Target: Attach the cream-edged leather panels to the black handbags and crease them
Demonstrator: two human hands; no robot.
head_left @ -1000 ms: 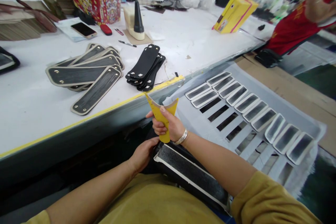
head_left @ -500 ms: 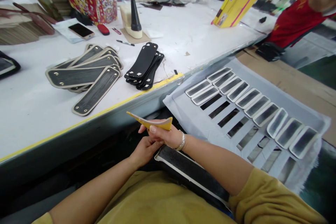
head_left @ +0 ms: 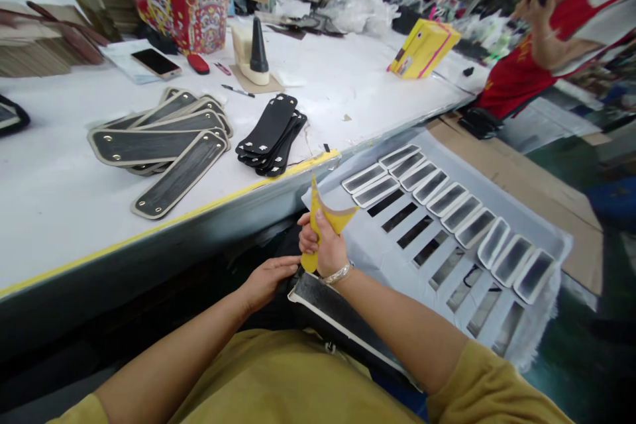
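Across the white table (head_left: 368, 89) I see an open red patterned box (head_left: 203, 23), with a phone (head_left: 156, 61) in front of it, lying partly on white paper (head_left: 116, 52). A rounded red object (head_left: 198, 64) sits just beside the phone, and a pen (head_left: 238, 91) lies near a black cone (head_left: 258, 46). Farther right I make out crumpled clear plastic (head_left: 362, 10), a yellow box (head_left: 422, 50) and a person in red (head_left: 517, 73), with brown cardboard (head_left: 527, 179) lower down.

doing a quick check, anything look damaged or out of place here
The pale sheet beside the table looks frayed along its lower right edge, unlike its smoother upper edge. The gray-bordered strips lie in an uneven fan; nothing looks spilled.
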